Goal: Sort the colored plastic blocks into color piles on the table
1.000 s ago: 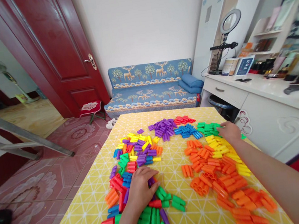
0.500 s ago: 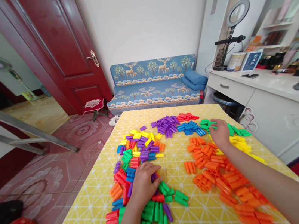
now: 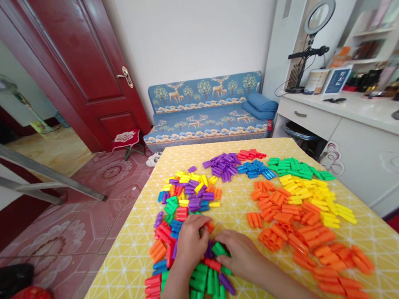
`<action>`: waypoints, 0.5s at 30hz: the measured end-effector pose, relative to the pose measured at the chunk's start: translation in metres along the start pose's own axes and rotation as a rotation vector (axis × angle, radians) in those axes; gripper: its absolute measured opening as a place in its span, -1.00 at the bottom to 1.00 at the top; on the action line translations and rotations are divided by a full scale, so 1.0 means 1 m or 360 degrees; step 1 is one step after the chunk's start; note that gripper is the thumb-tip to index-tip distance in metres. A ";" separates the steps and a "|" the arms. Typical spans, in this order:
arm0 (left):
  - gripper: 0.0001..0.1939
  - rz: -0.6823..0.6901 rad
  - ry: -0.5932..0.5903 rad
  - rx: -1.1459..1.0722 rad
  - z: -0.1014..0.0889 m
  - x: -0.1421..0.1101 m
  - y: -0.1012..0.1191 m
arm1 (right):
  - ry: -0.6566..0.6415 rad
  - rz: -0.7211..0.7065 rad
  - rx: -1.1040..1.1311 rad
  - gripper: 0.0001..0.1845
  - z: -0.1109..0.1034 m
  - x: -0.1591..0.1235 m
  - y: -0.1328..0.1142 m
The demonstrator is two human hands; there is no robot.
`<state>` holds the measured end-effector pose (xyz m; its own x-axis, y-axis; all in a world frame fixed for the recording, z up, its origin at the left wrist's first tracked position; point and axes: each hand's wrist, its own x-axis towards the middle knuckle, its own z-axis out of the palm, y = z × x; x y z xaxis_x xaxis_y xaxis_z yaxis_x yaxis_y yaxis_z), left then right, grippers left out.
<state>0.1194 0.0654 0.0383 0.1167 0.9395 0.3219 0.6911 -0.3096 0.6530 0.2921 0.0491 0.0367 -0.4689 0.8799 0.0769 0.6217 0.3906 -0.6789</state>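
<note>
My left hand (image 3: 192, 240) is over a mixed heap of coloured plastic tube-shaped building pieces on the left side of the table. Its fingers are curled, and an orange piece (image 3: 209, 226) shows at the fingertips. Just right of it, my right hand (image 3: 242, 255) has its thumb and fingers bent around a green piece (image 3: 219, 249) at the heap's edge; the palm hides part of it. Below the hands lie more green pieces (image 3: 215, 296), a purple piece (image 3: 227, 284) and a red piece (image 3: 212, 264).
Sorted piles lie further off: purple (image 3: 225, 165), red (image 3: 251, 154), blue (image 3: 255, 168), green (image 3: 297, 168), yellow (image 3: 314, 192) and orange (image 3: 297, 227). A yellow patterned cloth (image 3: 111, 285) covers the table. Beyond it stand a blue sofa (image 3: 207, 113) and a white dresser (image 3: 381, 151).
My right hand has come from the green pile at the far right back to the mixed heap, beside my left hand. An orange piece now shows at my left fingertips.
</note>
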 end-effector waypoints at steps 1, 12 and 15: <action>-0.64 0.0004 -0.0003 0.0000 -0.001 0.000 0.002 | 0.0057 0.0035 0.0098 -0.70 0.003 -0.001 0.001; -0.77 0.0016 -0.0036 0.0036 -0.002 0.000 0.002 | 0.0887 0.0151 0.0739 -0.66 -0.066 0.034 0.036; -0.76 0.0008 -0.0035 0.0032 -0.002 0.000 0.002 | 0.1215 0.0286 0.0475 -0.52 -0.130 0.058 0.086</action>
<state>0.1194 0.0645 0.0405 0.1358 0.9411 0.3096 0.7049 -0.3114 0.6373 0.3999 0.1688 0.0778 0.2415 0.9053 0.3493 0.4039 0.2335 -0.8845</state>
